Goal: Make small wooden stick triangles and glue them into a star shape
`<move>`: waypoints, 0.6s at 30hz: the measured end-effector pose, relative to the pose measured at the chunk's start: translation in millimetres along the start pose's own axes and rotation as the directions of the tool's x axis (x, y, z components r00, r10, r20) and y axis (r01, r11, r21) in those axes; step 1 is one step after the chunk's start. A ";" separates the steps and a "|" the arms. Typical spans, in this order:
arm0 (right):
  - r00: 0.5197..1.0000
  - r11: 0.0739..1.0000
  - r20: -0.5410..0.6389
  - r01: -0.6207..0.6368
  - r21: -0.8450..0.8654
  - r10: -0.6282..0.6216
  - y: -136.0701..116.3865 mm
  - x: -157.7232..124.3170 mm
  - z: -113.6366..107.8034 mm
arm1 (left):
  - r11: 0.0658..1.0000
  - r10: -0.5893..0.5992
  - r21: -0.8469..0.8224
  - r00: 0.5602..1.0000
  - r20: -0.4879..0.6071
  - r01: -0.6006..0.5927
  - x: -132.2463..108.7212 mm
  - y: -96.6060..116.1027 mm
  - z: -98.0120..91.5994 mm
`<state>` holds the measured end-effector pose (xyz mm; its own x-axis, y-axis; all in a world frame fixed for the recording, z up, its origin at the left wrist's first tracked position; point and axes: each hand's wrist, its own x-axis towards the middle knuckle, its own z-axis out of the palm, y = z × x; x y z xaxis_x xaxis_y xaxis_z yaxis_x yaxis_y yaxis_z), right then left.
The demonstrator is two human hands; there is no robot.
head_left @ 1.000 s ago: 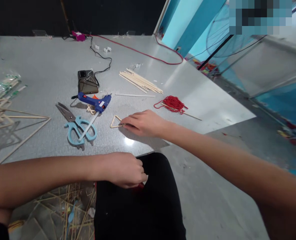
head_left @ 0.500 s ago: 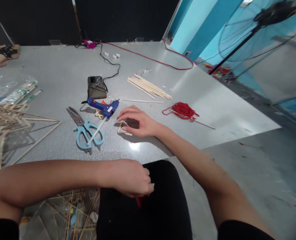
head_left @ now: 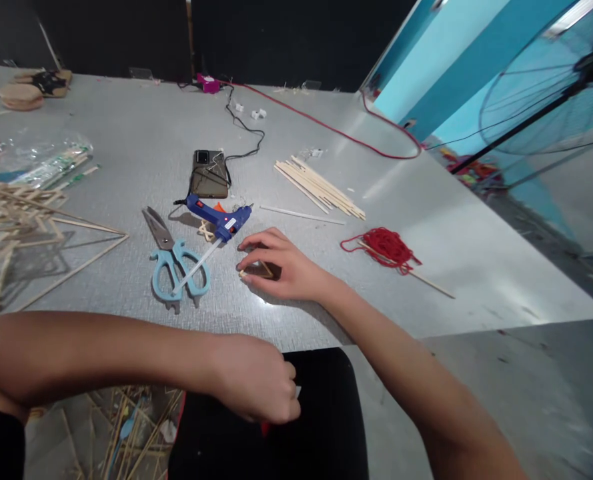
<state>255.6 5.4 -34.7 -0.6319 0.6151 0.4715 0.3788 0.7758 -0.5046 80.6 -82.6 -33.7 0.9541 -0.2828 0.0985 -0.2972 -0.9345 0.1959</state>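
My right hand [head_left: 283, 267] rests at the table's front edge, its thumb and a finger pinching a small triangle of wooden sticks [head_left: 266, 269], mostly covered by the fingers. Over a black surface [head_left: 321, 413] below the table edge, my left hand [head_left: 261, 380] is closed in a fist. A bit of white and something red show at its fingers; what they belong to is hidden. A blue glue gun [head_left: 221, 220] with a clear glue stick lies just left of my right hand. Light-blue-handled scissors [head_left: 176, 260] lie farther left, partly beneath the glue stick.
Behind the glue gun lies a phone [head_left: 210, 175] with a black cable. Loose wooden sticks [head_left: 319, 187] and red yarn [head_left: 389, 248] lie toward the right. Joined stick frames [head_left: 16, 233] fill the left side. A standing fan [head_left: 551, 100] is at the right.
The view has shifted, so the table things sit a little differently in the picture. My right hand's fingers have closed further around the small triangle. My left hand stays in a fist.
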 end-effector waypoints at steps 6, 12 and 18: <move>0.999 0.999 0.007 -0.036 0.008 0.036 0.2 -0.8 -1.6 | 1.000 -0.002 0.002 1.000 0.012 0.002 1.1 -0.9 0.1; 0.999 0.999 0.019 -0.045 0.017 0.045 0.3 -0.4 -2.2 | 0.999 -0.020 0.029 1.000 0.001 0.020 -0.4 0.7 0.3; 0.999 0.999 0.016 -0.040 0.025 0.039 1.3 -0.7 -2.0 | 1.000 -0.029 -0.010 1.000 0.010 0.029 -0.3 1.1 2.3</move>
<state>257.9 6.2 -34.3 -0.6272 0.6430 0.4395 0.3870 0.7470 -0.5406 80.1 -84.0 -35.8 0.9625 -0.2581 0.0833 -0.2701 -0.9401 0.2081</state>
